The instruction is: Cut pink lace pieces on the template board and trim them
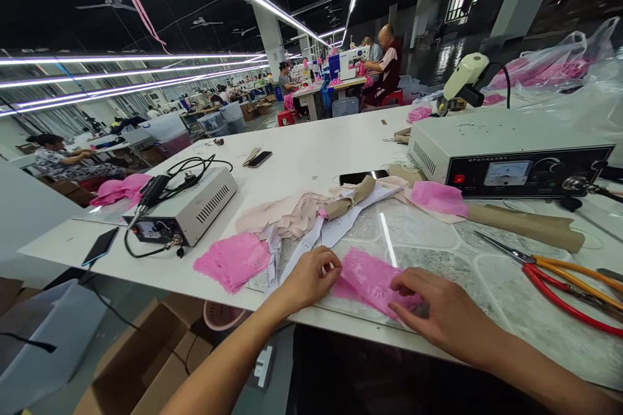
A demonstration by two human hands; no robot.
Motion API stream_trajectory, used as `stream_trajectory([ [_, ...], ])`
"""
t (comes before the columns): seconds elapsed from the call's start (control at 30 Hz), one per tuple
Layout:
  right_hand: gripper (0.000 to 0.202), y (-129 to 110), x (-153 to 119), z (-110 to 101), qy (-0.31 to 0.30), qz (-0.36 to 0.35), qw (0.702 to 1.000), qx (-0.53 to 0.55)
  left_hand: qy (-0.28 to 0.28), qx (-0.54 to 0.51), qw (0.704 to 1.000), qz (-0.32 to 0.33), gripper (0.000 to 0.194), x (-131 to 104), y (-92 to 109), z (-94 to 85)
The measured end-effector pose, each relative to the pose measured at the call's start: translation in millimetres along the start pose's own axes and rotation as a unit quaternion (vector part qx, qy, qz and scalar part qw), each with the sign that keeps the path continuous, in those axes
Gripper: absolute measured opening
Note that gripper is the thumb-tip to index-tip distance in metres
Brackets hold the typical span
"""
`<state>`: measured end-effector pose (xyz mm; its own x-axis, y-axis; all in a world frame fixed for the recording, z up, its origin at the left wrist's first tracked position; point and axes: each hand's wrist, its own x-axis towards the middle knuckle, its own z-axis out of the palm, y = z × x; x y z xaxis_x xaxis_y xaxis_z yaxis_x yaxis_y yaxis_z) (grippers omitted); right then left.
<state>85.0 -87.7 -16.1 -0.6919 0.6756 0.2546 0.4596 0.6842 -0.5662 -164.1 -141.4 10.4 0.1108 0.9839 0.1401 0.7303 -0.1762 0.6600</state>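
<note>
A pink lace fabric piece (367, 275) lies on the marble-patterned board (438, 233) at the table's near edge. At its left edge is my left hand (311, 277), with thumb and fingertips pinched together on the lace. My right hand (438, 311) hovers over the lace's right end, thumb and forefinger apart with lace visible between them. Left of my left hand lies a stack of pink lace pieces (233, 260). Beyond the hands are beige fabric pieces (282, 213) and white strips (335, 227) with a brown wrapped bundle.
Red-and-orange-handled scissors (549, 272) lie at the right. Two control boxes stand on the table, one at the left (195, 207) and one at the right (516, 149). A phone (100, 245) sits on the left edge, above a cardboard box (146, 350). Co-workers sit farther back.
</note>
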Motion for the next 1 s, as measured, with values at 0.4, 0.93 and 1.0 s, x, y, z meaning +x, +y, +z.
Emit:
stream_trajectory([
  [0.4, 0.015, -3.5, 41.6, 19.1, -0.016, 0.051, 0.998, 0.023, 0.04, -0.092, 0.994, -0.03, 0.008, 27.4, 23.4, 4.6],
  [0.93, 0.03, 42.9, 26.4, -56.8, 0.033, 0.107, 0.983, 0.147, 0.002, -0.193, 0.981, -0.023, 0.041, 47.9, 59.9, 62.1],
  [1.0, 0.028, 37.9, 28.4, -58.7, 0.043, 0.108, 0.983, 0.139, 0.029, -0.197, 0.979, -0.033, 0.054, 47.1, 67.6, 73.9],
])
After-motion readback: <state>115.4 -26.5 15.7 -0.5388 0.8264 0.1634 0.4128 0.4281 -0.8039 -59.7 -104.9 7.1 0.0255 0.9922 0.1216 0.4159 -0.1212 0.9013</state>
